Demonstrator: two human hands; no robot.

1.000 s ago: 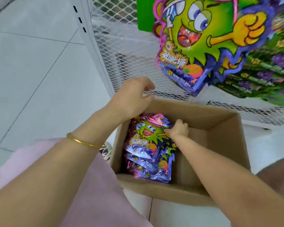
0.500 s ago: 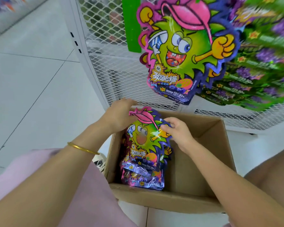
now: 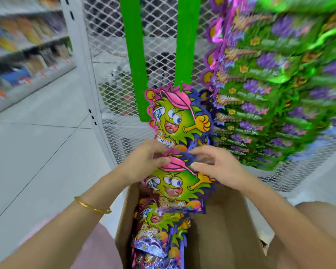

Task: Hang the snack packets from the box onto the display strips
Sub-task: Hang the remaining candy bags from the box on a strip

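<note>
Step in hand: a pkt is out of the box (image 3: 231,230) and being brought up to the strips, not yet hooked. The held pkt (image 3: 175,187) sits centre frame, upright, face to camera, its lower edge just above the spare pkts (image 3: 159,230) stacked in the box's left half. The left hand (image 3: 144,162) pinches its top-left corner at the pink cap, fingers curled tight. The right hand (image 3: 217,167) takes the top-right corner w/ thumb on the front and fingers curved over the edge; a lighter hold, it seems, though blur hides the fingertips. Directly above, touching or nearly so, a hung pkt (image 3: 178,121) dangles from the loaded strip (image 3: 186,35); the bare strip (image 3: 134,55) runs beside it toward frame left, both against the mesh panel (image 3: 109,94). A dense bank of green pkts (image 3: 279,94) fills the right of the frame. Next move prob. calls for lifting the held pkt clear of the hung one, finding its hang hole (not visible here) and pressing it onto a free hook, either below the hung pkt or on the bare strip. Hooks can't be made out, so which slot is a guess.
</note>
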